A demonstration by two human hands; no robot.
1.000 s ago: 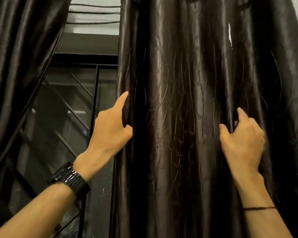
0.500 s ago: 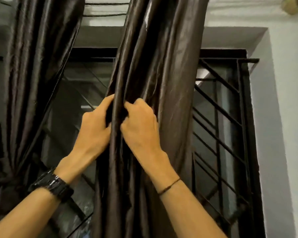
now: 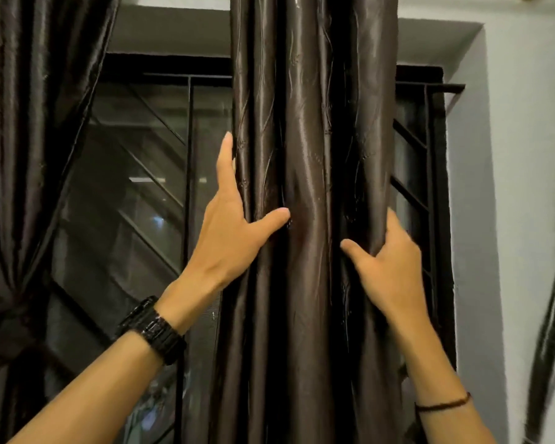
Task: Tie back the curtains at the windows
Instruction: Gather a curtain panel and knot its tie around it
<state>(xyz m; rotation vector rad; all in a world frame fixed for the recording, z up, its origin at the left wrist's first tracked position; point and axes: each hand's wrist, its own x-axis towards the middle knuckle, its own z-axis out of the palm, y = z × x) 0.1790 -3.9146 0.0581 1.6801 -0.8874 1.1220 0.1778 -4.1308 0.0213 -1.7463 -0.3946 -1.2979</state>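
Pale walls point(image 3: 526, 155) frame a recessed window point(image 3: 148, 187) whose dark glass sits behind a black metal grille point(image 3: 189, 139) with upright and slanting bars. At the far left of the scene hangs a dark satin curtain point(image 3: 29, 123), already gathered and cinched by a tie-back point(image 3: 0, 302) low at the left edge.

Down the middle hangs the second curtain point(image 3: 311, 123), a glossy dark brown panel bunched into deep vertical folds and covering the centre of the window; it hangs loose, not tied.

The left hand point(image 3: 231, 229) is on this curtain's left edge. Its forefinger point(image 3: 226, 161) points straight up along the hem, and its thumb point(image 3: 269, 219) stretches right across the front of the folds, so the cloth's left margin lies in the wide fork between thumb and forefinger. The remaining fingers are hidden behind the fabric, so how firmly it grips cannot be told. A black link watch point(image 3: 154, 331) sits on that wrist.

The right hand point(image 3: 388, 264) is at the curtain's right edge, a little lower in the view. Its fingers point(image 3: 398, 232) curl around the outermost fold from the right, with the thumb point(image 3: 353, 251) pressing from the front, so a pleat of cloth is pinched inside the closed hand. A thin dark cord bracelet point(image 3: 442, 405) circles that wrist.

The bunched folds stand between the two hands. At the far right edge a dark blurred strip point(image 3: 551, 315) crosses the wall; what it is cannot be told.
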